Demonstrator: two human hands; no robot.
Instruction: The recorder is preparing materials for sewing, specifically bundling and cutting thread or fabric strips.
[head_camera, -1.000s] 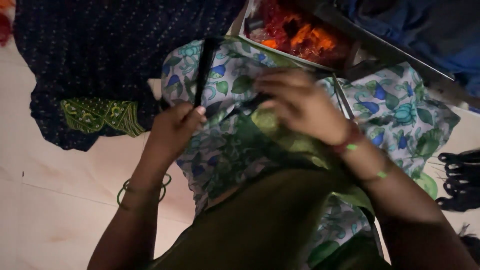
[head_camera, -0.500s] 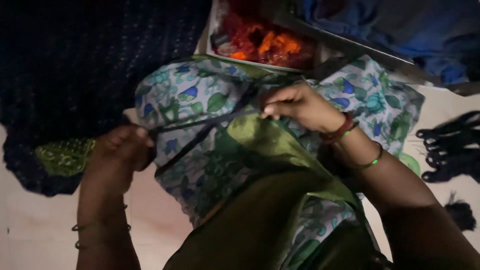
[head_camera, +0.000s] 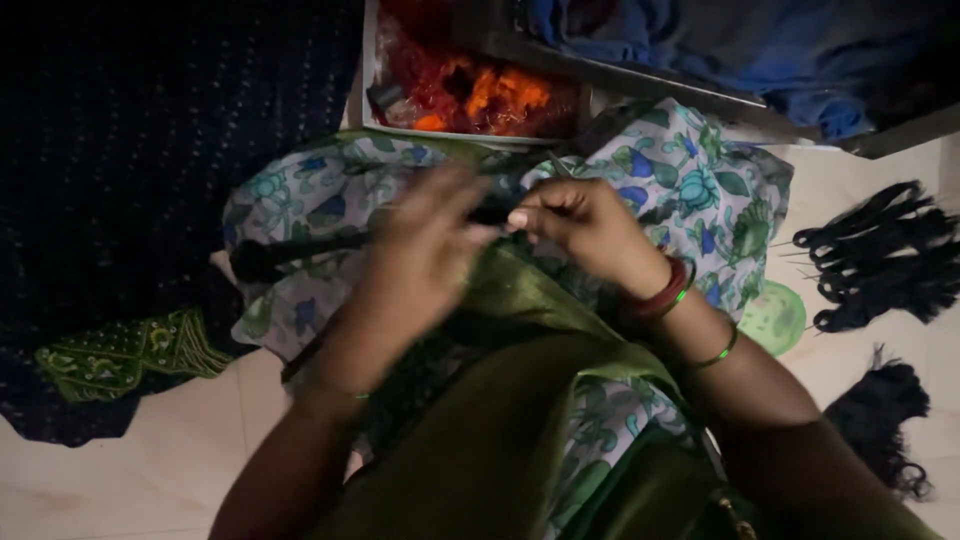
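Observation:
My left hand and my right hand meet over a white cloth with a blue and green flower print that lies across my lap. Between their fingertips runs a black cord or bundle of thread, stretching off to the left across the printed cloth. My right hand pinches its end; my left hand is blurred and closes around it just beside the right. An olive green cloth drapes under both wrists. Bangles ring my right wrist.
A dark blue dotted fabric with a green embroidered border covers the left. An open box of red and orange material sits behind the printed cloth. Black thread tassels lie on the pale floor at right. Blue cloth is heaped at the top.
My left hand has come in from the left end of the black cord to meet my right hand. The cord, stretched taut between the hands before, now trails left.

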